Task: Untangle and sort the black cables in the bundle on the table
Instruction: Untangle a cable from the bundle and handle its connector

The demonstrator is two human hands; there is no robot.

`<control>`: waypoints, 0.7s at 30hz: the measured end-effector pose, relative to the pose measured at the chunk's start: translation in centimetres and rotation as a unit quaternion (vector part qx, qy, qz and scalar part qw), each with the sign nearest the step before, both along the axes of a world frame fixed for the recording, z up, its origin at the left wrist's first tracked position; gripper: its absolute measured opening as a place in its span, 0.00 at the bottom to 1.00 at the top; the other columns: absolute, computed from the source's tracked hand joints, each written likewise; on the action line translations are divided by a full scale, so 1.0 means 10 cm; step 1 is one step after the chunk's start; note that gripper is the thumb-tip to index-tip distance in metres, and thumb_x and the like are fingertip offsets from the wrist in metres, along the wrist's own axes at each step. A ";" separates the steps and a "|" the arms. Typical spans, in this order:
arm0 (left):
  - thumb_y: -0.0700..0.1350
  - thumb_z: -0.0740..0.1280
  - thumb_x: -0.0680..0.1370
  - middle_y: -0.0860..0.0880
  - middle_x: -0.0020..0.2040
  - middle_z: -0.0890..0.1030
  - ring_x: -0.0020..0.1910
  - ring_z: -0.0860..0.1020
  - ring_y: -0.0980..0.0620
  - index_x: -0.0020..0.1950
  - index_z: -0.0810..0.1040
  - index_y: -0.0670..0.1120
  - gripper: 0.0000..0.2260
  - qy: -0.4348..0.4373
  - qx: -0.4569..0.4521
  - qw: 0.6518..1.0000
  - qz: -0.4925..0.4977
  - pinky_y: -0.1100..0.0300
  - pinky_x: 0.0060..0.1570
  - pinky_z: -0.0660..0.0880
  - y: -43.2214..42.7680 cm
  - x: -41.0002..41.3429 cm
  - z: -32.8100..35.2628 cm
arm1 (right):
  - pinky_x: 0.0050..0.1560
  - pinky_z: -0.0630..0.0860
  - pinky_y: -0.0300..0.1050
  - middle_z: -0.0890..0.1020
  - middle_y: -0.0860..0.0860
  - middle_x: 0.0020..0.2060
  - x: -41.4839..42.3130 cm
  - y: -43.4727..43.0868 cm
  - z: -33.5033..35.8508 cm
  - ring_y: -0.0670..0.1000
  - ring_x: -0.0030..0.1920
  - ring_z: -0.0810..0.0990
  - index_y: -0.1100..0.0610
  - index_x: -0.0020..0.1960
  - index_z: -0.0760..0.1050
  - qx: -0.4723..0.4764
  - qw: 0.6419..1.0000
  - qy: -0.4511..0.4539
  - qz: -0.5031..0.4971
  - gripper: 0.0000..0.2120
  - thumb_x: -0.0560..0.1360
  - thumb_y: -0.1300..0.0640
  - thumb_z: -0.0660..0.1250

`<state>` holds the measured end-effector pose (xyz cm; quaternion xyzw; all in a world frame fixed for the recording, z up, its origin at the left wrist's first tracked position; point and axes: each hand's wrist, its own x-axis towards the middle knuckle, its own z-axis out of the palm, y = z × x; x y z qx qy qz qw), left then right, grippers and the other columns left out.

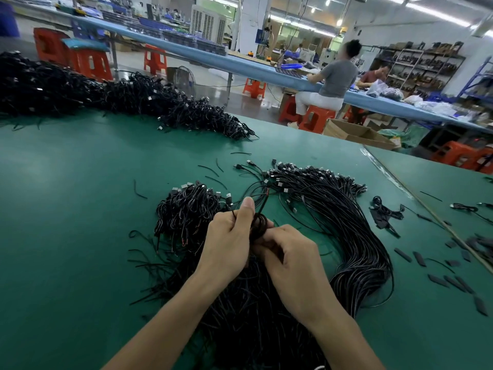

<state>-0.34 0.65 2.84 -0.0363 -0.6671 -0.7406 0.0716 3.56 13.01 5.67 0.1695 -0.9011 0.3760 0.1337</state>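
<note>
- Now, both hands meet low over the counter [80,209]: the left hand [229,244] has its grip pinched on a small coil [259,225] of black cable, thumb up.
- The right hand [293,255] has its grip curled onto the coil's lower side.
- The coil's loose tail runs up and away, toward the connector ends of the combed bundle [354,231] on the right.
- So the right hand looks nearer that sorted side; the tangled clump [186,209] sits left.

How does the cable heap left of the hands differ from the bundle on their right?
The left heap is a compact mound of small coils; the right bundle is long strands swept in one curve. The heap covers far less table than the bundle. Both are black, on the green table.
</note>
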 end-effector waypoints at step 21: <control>0.78 0.55 0.70 0.54 0.28 0.61 0.24 0.55 0.56 0.31 0.66 0.53 0.29 -0.209 -0.098 0.902 -0.365 0.64 0.23 0.51 -0.17 0.04 0.07 | 0.49 0.74 0.38 0.80 0.41 0.41 -0.04 0.27 0.15 0.42 0.46 0.78 0.48 0.44 0.80 0.114 0.990 -0.043 0.073 0.04 0.74 0.56 0.72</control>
